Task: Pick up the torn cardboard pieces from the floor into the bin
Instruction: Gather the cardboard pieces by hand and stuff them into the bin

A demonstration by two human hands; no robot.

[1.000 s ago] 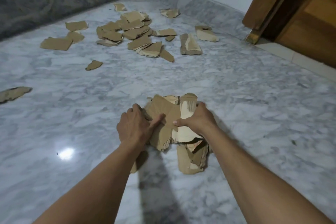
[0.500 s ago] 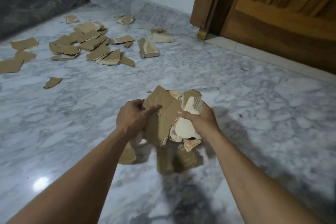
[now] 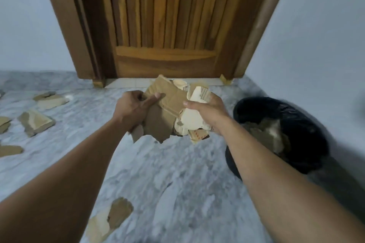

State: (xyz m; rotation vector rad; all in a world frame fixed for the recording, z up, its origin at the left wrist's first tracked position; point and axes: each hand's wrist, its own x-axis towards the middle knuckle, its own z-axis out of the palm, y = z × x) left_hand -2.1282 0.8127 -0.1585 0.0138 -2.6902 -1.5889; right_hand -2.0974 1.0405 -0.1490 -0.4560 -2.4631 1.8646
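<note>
both hands, left hand [image 3: 131, 109] and right hand [image 3: 205, 111], clutch a cardboard bundle [image 3: 167, 110]; carrying step, next swing right over the bin [image 3: 308, 152] and release.

The left hand [image 3: 131, 111] and right hand [image 3: 205, 112] grip a bundle of torn cardboard [image 3: 167, 104] from either side, above the marble floor [image 3: 177, 183]. A black bin [image 3: 254, 104] holding cardboard stands at the floor's right edge by the wall. Loose pieces [image 3: 36, 122] lie toward the left, and another scrap [image 3: 112, 217] lies nearest the person. A wooden door [image 3: 164, 25] stands at the far edge.
</note>
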